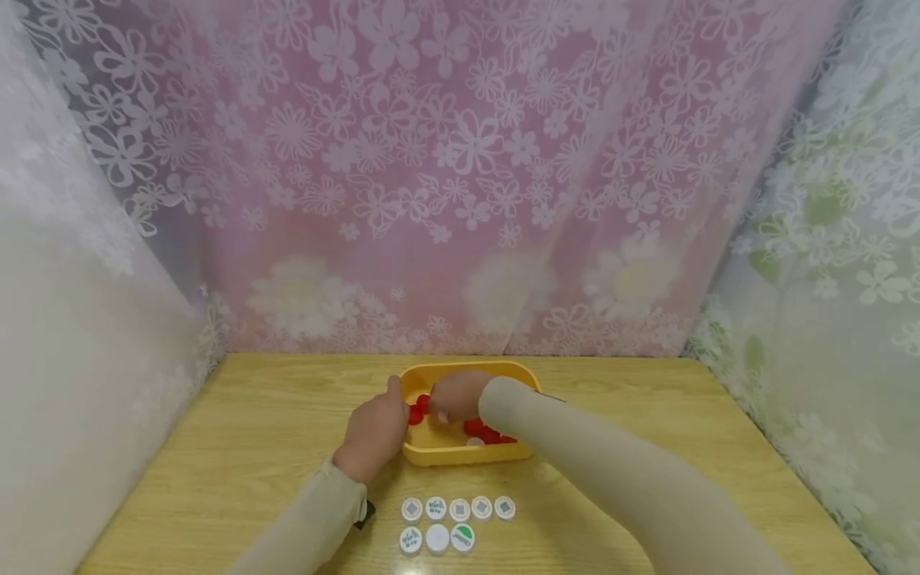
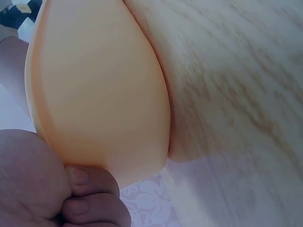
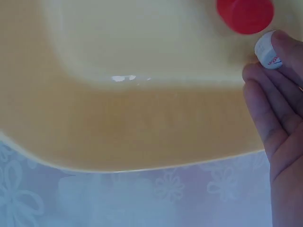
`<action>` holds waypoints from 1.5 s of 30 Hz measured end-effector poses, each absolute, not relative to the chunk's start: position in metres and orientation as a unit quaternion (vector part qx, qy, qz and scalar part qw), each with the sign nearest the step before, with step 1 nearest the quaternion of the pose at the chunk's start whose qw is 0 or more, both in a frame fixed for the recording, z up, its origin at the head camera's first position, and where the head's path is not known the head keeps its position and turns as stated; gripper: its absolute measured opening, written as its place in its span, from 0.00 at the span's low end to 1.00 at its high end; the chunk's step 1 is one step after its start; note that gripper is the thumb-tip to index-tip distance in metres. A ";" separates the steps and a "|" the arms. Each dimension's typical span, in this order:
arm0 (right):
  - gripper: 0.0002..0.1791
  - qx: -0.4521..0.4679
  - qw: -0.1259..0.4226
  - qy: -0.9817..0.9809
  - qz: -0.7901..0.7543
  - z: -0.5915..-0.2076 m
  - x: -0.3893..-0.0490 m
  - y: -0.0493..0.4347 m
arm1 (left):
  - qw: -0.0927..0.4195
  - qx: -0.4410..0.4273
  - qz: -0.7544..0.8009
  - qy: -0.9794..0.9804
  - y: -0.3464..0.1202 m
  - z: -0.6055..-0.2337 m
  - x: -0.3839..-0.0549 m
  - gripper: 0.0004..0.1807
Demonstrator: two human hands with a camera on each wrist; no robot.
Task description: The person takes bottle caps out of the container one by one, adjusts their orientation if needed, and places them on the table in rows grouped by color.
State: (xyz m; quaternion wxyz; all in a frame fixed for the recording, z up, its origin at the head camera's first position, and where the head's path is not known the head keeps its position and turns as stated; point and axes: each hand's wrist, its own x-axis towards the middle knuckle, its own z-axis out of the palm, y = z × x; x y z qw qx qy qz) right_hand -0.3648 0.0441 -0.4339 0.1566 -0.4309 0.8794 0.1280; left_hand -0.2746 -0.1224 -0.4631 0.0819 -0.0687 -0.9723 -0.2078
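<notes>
A yellow plastic bin [image 1: 467, 456] stands on the table with several red caps [image 1: 483, 431] inside. My left hand [image 1: 377, 431] grips its left end. In the left wrist view the curled fingers [image 2: 94, 182] lie against the outer wall of the bin [image 2: 104, 94]. Inside the bin, my right hand [image 1: 460, 393] pinches a white bottle cap [image 3: 269, 50] between thumb and fingers, plain in the right wrist view. Close to it lies a red cap [image 3: 248, 16]. The right forearm covers the bin's right side in the head view.
In front of the bin, white caps lie label up in two rows, among them a plain white cap [image 1: 437, 539] and one with a green mark [image 1: 463, 537]. A floral curtain [image 1: 460, 200] hangs behind the wooden table [image 1: 287, 415], with more cloth at both sides.
</notes>
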 end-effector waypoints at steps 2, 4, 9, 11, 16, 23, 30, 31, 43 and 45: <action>0.09 -0.449 0.129 0.872 0.145 -0.431 -0.368 0.047 | 0.071 -0.066 -0.206 -0.974 -0.122 -0.463 -0.275 0.17; 0.13 -0.471 0.090 0.866 0.146 -0.423 -0.369 0.050 | 0.057 -0.063 -0.207 -0.975 -0.121 -0.462 -0.275 0.19; 0.14 -0.475 -0.019 0.879 0.038 -0.390 -0.355 0.065 | 0.057 -0.060 -0.198 -0.977 -0.121 -0.459 -0.276 0.16; 0.13 -0.481 -0.070 0.874 0.006 -0.379 -0.339 0.073 | 0.057 -0.057 -0.194 -0.978 -0.122 -0.459 -0.278 0.16; 0.12 -0.522 -0.155 0.837 -0.049 -0.370 -0.278 0.092 | 0.027 -0.042 -0.196 -0.979 -0.125 -0.461 -0.280 0.18; 0.16 -0.542 -0.120 0.829 -0.073 -0.404 -0.204 0.132 | 0.040 -0.060 -0.184 -0.980 -0.123 -0.461 -0.280 0.21; 0.15 -0.508 0.016 0.859 -0.058 -0.435 -0.181 0.153 | 0.045 -0.061 -0.193 -0.978 -0.121 -0.458 -0.278 0.20; 0.15 -0.506 0.033 0.860 -0.058 -0.438 -0.180 0.153 | 0.046 -0.059 -0.193 -0.978 -0.121 -0.458 -0.278 0.20; 0.08 -0.564 -0.019 0.824 0.043 -0.460 -0.177 0.151 | 0.022 -0.059 -0.179 -0.982 -0.121 -0.458 -0.277 0.30; 0.06 -0.564 -0.021 0.824 0.048 -0.458 -0.176 0.151 | 0.021 -0.058 -0.181 -0.982 -0.120 -0.458 -0.277 0.30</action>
